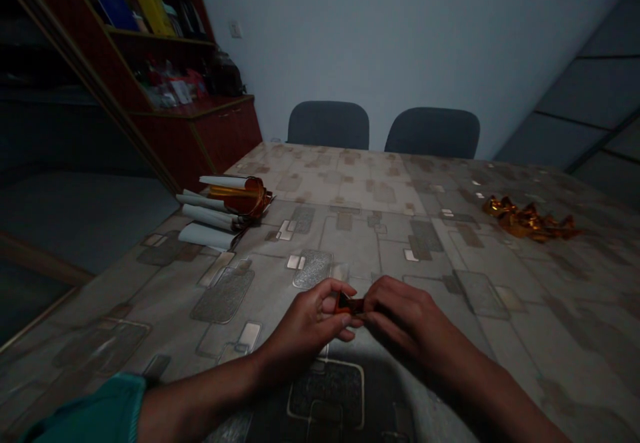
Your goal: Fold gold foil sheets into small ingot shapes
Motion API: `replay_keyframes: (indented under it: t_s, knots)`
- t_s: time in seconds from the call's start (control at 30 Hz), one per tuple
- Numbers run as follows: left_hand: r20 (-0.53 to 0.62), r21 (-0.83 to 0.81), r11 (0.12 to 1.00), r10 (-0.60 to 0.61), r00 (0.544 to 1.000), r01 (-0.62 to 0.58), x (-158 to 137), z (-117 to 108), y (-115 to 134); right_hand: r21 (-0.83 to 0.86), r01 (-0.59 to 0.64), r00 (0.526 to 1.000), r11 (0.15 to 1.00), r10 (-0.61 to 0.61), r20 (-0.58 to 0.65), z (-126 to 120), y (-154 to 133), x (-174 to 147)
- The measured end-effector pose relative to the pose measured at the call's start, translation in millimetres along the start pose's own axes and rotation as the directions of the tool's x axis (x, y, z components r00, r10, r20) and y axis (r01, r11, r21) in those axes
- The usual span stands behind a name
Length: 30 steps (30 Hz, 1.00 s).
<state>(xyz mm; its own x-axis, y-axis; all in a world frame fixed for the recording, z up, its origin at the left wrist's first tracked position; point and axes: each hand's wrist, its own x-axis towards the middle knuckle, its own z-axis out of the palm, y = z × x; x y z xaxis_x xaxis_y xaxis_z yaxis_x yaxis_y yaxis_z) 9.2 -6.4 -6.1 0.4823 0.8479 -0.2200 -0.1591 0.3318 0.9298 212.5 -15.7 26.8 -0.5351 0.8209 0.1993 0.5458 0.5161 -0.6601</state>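
Note:
Between my two hands, just above the near part of the table, is a small folded piece of shiny orange-gold foil paper [343, 303]. My left hand [323, 313] curls its fingers and thumb around the piece's left side. From the right, my right hand [397, 310] pinches its other end, with the fingertips pressed together. A dark hollow shows in the middle of the piece. Far left on the table lies a stack of curled foil sheets [235, 206], grey-white on one side and gold on the other. Several folded gold foil pieces [530, 220] sit in a cluster at the right.
The table [360, 243] has a patterned cover of rounded rectangles. Two dark chairs [327, 125] stand behind its far edge against a pale wall. At the left rises a reddish wooden cabinet [227, 133] with shelves of mixed items. The room is dim.

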Motion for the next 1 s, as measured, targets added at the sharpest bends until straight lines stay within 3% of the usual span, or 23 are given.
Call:
replay_keyframes:
  t_s: [0.37,0.6,0.87,1.0]
  knots:
    - [0.012,0.065,0.997,0.040,0.999,-0.041,0.3,-2.8,-5.4,-0.143,-0.004,0.999,0.990,-0.003,-0.051,17.0,1.8,2.5]
    - [0.009,0.031,0.999,0.025,1.000,-0.025,0.4,-2.3,-1.7,-0.073,0.028,0.999,0.997,-0.030,-0.034,10.6,1.2,0.4]
    - [-0.003,0.032,1.000,0.000,1.000,0.000,0.7,-1.3,-1.6,-0.188,0.016,0.995,0.982,-0.035,-0.098,25.0,2.6,3.7]
    - [-0.007,-0.044,0.999,-0.012,1.000,0.012,2.5,-2.2,-2.3,-0.182,-0.004,0.995,0.983,-0.014,-0.095,28.2,2.3,4.0]
